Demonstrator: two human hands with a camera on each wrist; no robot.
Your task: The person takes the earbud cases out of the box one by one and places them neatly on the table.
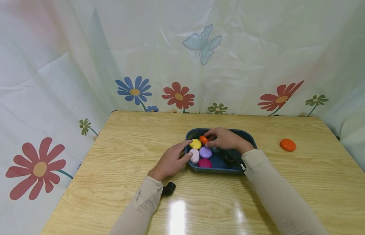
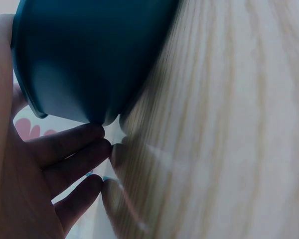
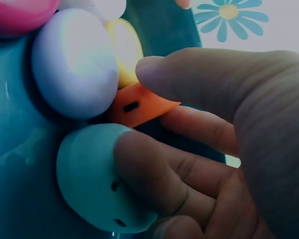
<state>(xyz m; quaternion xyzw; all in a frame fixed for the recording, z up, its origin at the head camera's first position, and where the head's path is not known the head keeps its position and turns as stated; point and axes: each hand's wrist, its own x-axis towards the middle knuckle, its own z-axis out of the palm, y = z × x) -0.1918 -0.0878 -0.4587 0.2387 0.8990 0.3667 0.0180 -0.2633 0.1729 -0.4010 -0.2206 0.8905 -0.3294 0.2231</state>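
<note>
A dark blue tray [image 1: 223,170] with rounded corners holds several smooth, rounded pieces. Inside it, my right hand [image 1: 226,138] pinches a small orange disc [image 1: 203,140], which stands tilted with a dark slot showing in the right wrist view. A light blue piece [image 3: 99,174] lies under one of that hand's digits. At the tray's left end is my left hand [image 1: 172,160]; its index finger reaches over the rim to the yellow piece [image 1: 195,144], its thumb to the pale pink one [image 1: 194,156]. Its other fingers extend along the outer wall in the left wrist view.
A lilac piece [image 1: 205,152] and a magenta piece [image 1: 205,163] sit in the tray's left half. Farther right on the wooden table [image 1: 135,140] lies a larger orange disc [image 1: 288,145]. A flower-printed curtain [image 1: 238,71] hangs behind the table's far edge.
</note>
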